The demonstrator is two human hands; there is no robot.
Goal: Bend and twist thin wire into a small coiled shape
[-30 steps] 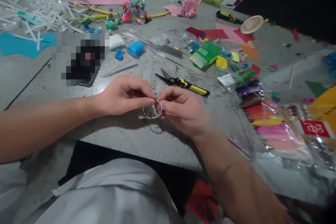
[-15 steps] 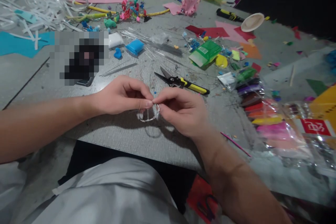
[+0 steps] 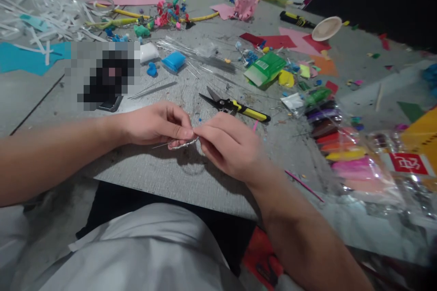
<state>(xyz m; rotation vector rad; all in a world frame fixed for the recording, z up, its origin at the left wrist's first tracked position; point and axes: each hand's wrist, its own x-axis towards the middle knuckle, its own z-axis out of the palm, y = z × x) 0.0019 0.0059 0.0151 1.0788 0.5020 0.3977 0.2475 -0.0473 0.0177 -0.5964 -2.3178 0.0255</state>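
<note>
Between my hands, just above the grey table, is a twisted silvery wire ring [image 3: 184,145], now seen almost edge-on. My left hand [image 3: 164,122] pinches it between thumb and fingers, and a thin wire end sticks out below that hand to the left. Fingertips of my right hand [image 3: 230,143] press together at the same spot, touching the left thumb. The right fingers hide part of the ring. Just beyond the right hand lie snips [image 3: 235,107] with black-and-yellow handles, blades parted. Straight wires [image 3: 153,90] rest on the table beyond my left hand.
Around the work lie a phone [image 3: 111,103], a blue clay packet [image 3: 173,61], a green packet [image 3: 265,69] and a bundle of thin wires [image 3: 205,59]. Coloured clay packs [image 3: 355,168] fill the right side. White paper strips [image 3: 44,4] heap up at the far left.
The wire ring has tipped from an open loop to nearly edge-on. My right hand has rolled over, its knuckles now higher and its fingers covering more of the ring.
</note>
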